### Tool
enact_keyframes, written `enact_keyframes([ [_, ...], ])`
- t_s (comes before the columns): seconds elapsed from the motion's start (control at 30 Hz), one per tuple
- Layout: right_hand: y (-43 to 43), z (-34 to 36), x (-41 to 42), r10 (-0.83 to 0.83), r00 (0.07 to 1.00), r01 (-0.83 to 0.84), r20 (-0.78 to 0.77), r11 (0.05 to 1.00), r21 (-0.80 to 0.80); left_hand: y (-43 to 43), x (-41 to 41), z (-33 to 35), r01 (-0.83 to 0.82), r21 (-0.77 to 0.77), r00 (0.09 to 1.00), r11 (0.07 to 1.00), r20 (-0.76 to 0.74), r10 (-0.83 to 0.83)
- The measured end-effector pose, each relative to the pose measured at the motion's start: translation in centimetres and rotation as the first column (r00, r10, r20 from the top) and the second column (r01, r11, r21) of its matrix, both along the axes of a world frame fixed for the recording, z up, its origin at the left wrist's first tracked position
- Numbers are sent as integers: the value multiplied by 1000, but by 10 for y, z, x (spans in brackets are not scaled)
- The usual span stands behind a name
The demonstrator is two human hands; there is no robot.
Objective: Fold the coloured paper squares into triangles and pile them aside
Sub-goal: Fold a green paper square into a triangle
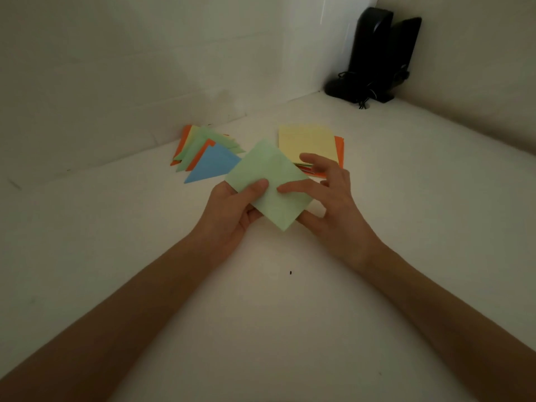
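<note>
Green square (269, 175), frame centre, is light & floppy; L hand (232, 210) & R hand (330, 198) both pinch it, best held by opp corners

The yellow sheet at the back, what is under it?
Under the yellow sheet an orange sheet pokes out on its right; thin coloured edges show at its near side. The rest is covered.

Triangle pile (203, 153) left, square stack (307, 142) right

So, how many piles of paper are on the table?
2: folded triangles left of the green sheet, flat squares behind the right hand. Lower sheets are hidden.
</note>
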State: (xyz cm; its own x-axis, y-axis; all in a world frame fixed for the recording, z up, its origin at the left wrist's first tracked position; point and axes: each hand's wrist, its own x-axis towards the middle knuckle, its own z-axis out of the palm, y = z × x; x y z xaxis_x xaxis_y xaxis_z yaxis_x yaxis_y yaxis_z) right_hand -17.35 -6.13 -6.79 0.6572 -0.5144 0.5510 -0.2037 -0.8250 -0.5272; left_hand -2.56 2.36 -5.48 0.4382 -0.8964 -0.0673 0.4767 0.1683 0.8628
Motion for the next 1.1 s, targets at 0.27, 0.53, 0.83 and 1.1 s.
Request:
enact_keyframes([
  [0.27, 9, 15, 2, 49, 974, -157, 220, 851, 501, 2, 5, 4, 32, -10, 998, 999, -48, -32],
  [0.53, 6, 20, 0, -101, 970, -84, 221, 714, 696, 3, 11, 3, 92, 27, 993, 995, 73, -94],
  [0.83, 7, 21, -4, -64, 998, 48, 4, 792, 609, 10, 11, 8, 173, 143, 839, 974, 497, -222],
  [1.1, 8, 20, -5, -20, 994, 73, -103, 838, 542, 12, 11, 6, 140, 27, 629, 990, 769, -110],
])
